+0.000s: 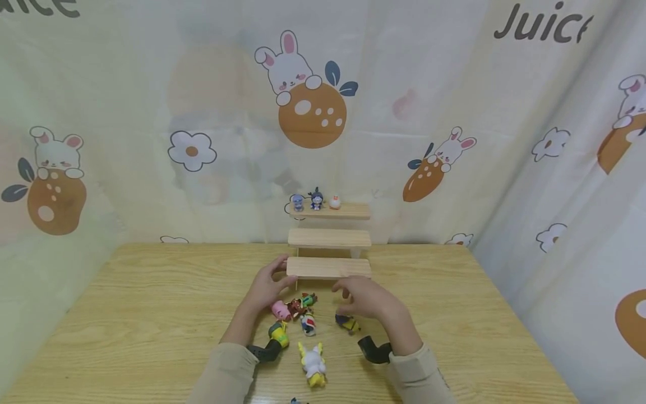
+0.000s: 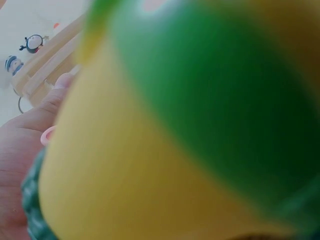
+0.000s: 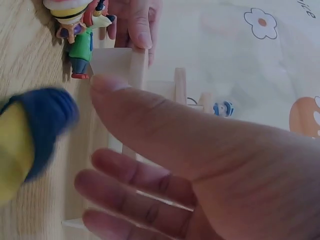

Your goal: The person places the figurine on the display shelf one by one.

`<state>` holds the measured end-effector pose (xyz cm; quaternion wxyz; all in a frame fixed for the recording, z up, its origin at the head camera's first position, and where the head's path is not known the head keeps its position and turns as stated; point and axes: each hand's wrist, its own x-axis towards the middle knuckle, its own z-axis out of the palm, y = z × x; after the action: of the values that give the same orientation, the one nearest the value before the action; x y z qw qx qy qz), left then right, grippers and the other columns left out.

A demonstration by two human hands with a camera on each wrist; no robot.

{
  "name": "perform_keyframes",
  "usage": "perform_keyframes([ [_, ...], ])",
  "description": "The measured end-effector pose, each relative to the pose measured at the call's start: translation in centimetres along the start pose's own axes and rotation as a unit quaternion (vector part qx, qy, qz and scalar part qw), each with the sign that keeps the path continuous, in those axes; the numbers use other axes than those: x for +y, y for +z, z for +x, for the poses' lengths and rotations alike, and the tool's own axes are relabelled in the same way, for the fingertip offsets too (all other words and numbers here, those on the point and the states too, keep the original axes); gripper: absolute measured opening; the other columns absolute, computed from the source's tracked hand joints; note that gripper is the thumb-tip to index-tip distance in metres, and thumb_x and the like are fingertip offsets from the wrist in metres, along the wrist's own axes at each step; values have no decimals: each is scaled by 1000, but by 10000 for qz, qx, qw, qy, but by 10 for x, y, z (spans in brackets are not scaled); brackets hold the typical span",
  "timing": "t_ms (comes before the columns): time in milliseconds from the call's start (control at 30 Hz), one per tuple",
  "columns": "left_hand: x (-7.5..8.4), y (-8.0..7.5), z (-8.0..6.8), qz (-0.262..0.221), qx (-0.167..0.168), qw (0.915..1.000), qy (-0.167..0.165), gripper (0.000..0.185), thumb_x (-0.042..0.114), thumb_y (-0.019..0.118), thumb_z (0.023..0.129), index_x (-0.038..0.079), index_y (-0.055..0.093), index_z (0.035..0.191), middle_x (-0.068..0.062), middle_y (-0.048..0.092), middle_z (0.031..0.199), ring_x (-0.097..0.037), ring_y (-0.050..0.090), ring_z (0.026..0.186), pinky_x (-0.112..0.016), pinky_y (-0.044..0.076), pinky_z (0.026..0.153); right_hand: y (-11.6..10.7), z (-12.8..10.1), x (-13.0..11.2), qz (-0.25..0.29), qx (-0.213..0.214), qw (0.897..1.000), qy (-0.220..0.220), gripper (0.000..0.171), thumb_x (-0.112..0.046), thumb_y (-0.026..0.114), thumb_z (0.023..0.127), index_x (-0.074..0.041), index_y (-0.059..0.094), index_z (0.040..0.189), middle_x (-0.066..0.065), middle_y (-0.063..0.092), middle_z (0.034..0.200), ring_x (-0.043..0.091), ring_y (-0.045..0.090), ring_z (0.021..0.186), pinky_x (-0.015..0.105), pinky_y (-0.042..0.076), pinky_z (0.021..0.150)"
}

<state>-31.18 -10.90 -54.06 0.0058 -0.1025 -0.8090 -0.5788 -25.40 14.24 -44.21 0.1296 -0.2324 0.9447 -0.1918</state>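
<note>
fingers of the left hand (image 1: 266,289) touch the smooth pale wooden shelf (image 1: 328,267).

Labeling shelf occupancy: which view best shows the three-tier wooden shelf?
Head view. The wooden shelf shows whole there: all three tiers, with three small figures on the top one. The right wrist view shows only part of its boards behind the right hand. The left wrist view shows a sliver at upper left; a blurred toy blocks the rest.

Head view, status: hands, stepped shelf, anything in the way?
Left hand touching three-tier wooden shelf, bottom step. Right hand open, over blue-and-yellow figurine. Small figurines scattered between hands.
</note>
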Motion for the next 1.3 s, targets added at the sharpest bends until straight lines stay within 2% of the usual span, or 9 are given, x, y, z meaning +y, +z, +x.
perform_keyframes([
  [133, 0, 0, 0, 3, -10, 10000, -13, 70, 33, 73, 83, 13, 43, 143, -9, 62, 125, -32, 51, 125, -52, 38, 105, -1, -2, 1, 106, -172, 9998, -36, 40, -16, 76, 81, -6, 62, 118, 12, 66, 107, 24, 62, 96, 39, 52, 78],
  [233, -1, 0, 1, 64, -12, 10000, -19, 71, 36, 72, 83, 13, 42, 143, -9, 62, 125, -32, 51, 125, -53, 38, 105, -4, -7, 1, 117, -508, 9977, 423, 42, -16, 80, 76, -10, 63, 114, 10, 66, 104, 23, 61, 92, 40, 51, 76],
  [400, 0, -1, 2, 63, 12, 9999, -86, 73, 38, 73, 81, 15, 42, 143, -8, 62, 125, -32, 51, 125, -53, 37, 105, -5, -16, 0, 20, -1183, 9857, 1201, 44, -17, 86, 69, -18, 62, 105, 3, 62, 93, 20, 58, 76, 37, 51, 65],
  [633, 0, -1, 2, 95, -21, 9998, -149, 72, 39, 72, 82, 16, 42, 143, -6, 62, 125, -30, 51, 125, -52, 38, 106, -1, -16, -1, 118, -1340, 9817, 1348, 34, -8, 82, 72, -17, 60, 97, 1, 58, 82, 17, 57, 66, 34, 53, 61],
  [767, 0, 0, 1, 102, -1, 9998, -151, 72, 38, 73, 82, 16, 42, 143, -6, 62, 125, -29, 51, 125, -52, 37, 106, 0, -13, 1, 267, -1331, 9811, 1377, 34, -3, 78, 73, -15, 61, 100, 2, 62, 86, 18, 58, 67, 34, 51, 61],
  [867, 0, -1, 0, 91, 5, 9998, -185, 72, 37, 73, 81, 17, 43, 143, -6, 62, 125, -29, 51, 125, -52, 37, 106, 1, -10, 3, 66, -1202, 9859, 1166, 32, -3, 75, 76, -14, 63, 103, 3, 65, 92, 18, 59, 75, 35, 50, 66],
  [967, 0, 0, 0, 121, 2, 9997, -210, 71, 38, 73, 81, 18, 43, 143, -6, 62, 125, -29, 51, 126, -52, 36, 106, 2, -8, 4, -144, -1011, 9908, 890, 31, -4, 71, 79, -13, 66, 107, 7, 66, 100, 20, 60, 86, 38, 50, 74],
  [1067, -1, 0, 1, 113, 4, 9997, -227, 71, 37, 73, 81, 18, 44, 142, -5, 62, 125, -29, 50, 126, -52, 36, 106, 1, -5, 5, -252, -803, 9943, 651, 33, -6, 69, 79, -11, 67, 112, 10, 66, 103, 20, 59, 88, 38, 50, 73],
  [1300, -1, 0, 1, 138, 1, 9995, -267, 72, 39, 73, 81, 18, 43, 143, -5, 62, 124, -29, 50, 127, -53, 33, 108, -2, -2, 7, 3, -202, 9991, 386, 30, -6, 67, 82, -7, 64, 112, 9, 66, 106, 22, 61, 96, 40, 51, 81],
])
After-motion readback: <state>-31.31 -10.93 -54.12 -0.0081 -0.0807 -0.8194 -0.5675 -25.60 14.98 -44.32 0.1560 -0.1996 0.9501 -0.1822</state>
